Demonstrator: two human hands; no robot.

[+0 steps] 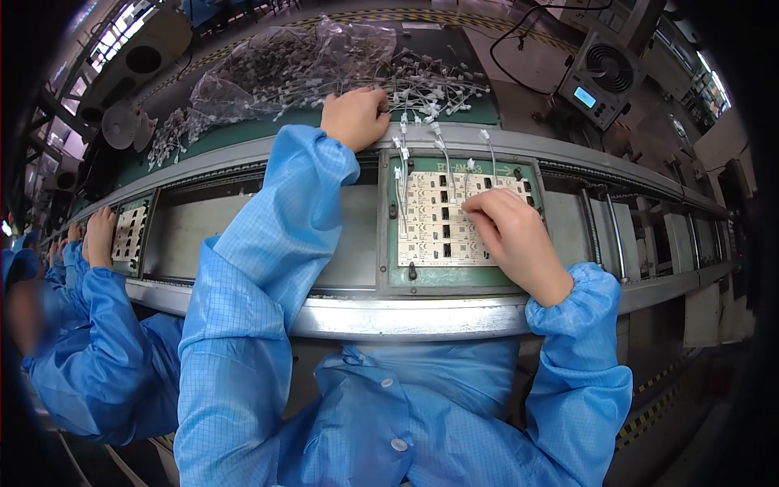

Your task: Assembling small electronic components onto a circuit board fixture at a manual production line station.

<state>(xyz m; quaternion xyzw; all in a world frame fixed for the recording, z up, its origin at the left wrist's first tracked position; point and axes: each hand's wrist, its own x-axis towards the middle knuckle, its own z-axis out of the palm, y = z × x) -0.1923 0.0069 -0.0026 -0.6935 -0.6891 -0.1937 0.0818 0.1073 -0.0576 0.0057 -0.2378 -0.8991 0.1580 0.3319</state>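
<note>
A panel of white circuit boards (pixel 423 253) with black parts lies in a green fixture (pixel 462 280) on the conveyor before me. My right hand (pixel 523 243) is over the panel, thumb and forefinger pinched low over its middle. A thin cable with a white connector (pixel 471 165) runs down to those fingertips. Several other such cables stand up from the panel, some leaning over the far rail. My left hand (pixel 355 119) reaches across the far rail to a heap of cables (pixel 422 85). Its fingers are curled at the heap's near edge, and what they hold is hidden.
Clear plastic bags (pixel 357 45) lie with the heap on the green bench. Metal rails (pixel 406 318) edge the conveyor. At the left, a co-worker's hand (pixel 101 235) is by another panel (pixel 130 235). A device with a fan and lit display (pixel 584 96) stands back right.
</note>
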